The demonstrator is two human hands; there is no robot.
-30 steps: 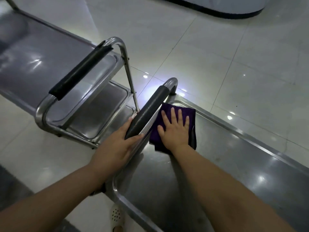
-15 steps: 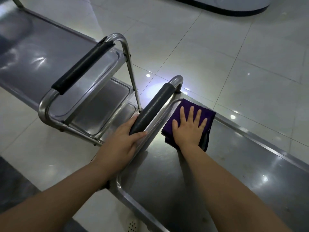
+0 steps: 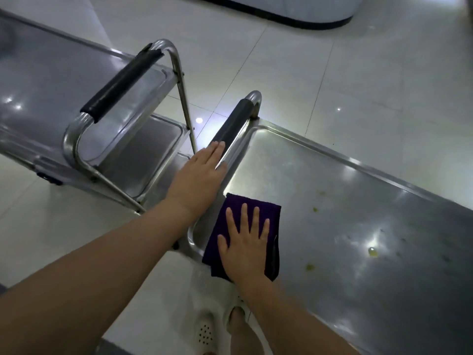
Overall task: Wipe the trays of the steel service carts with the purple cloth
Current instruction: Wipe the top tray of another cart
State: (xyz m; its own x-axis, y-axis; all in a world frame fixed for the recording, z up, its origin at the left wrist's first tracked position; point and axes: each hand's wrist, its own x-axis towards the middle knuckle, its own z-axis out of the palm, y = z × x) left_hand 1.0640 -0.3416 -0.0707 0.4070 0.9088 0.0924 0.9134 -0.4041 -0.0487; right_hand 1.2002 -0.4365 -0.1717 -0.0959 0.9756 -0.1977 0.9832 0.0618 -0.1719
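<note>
Brushed steel tray (image 3: 358, 201), shiny but spotted, soft matt purple cloth (image 3: 230, 219), black matt handle grip (image 3: 231, 125), glossy floor tiles (image 3: 384, 85)

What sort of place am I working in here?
Probably a canteen or food-service hall: two steel service carts, one with a food-spotted top tray, the other beside it, on glossy white floor tiles, with a curved counter base beyond.
</note>
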